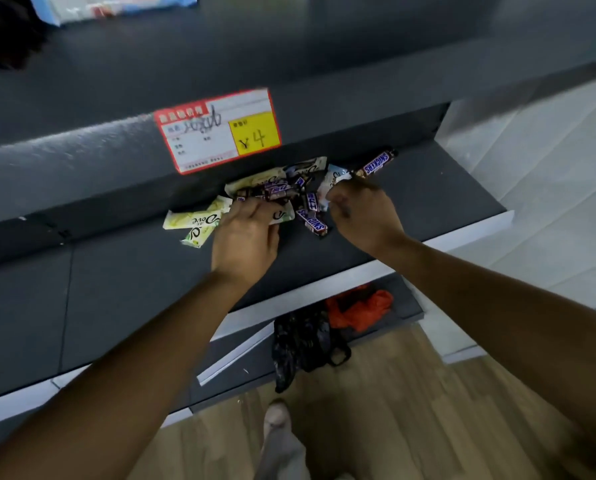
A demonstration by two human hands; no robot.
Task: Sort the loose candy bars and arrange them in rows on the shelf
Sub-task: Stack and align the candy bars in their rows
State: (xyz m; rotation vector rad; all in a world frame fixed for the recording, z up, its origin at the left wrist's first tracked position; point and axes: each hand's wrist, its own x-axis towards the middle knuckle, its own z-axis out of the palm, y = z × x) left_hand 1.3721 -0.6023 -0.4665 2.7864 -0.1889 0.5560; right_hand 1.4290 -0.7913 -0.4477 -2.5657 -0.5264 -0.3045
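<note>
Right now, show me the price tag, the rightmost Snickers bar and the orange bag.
price tag (255, 138), head view, yellow box.
rightmost Snickers bar (378, 163), head view, lettering.
orange bag (362, 308), head view, crumpled middle.

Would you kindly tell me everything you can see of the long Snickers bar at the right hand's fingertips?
The Snickers bar is long and slim, in a glossy brown wrapper with its name in blue letters on a white band. It points diagonally toward the back right of the dark shelf, beyond the main pile. The right hand pinches its near end; whether it rests on the shelf or is lifted is unclear.
</note>
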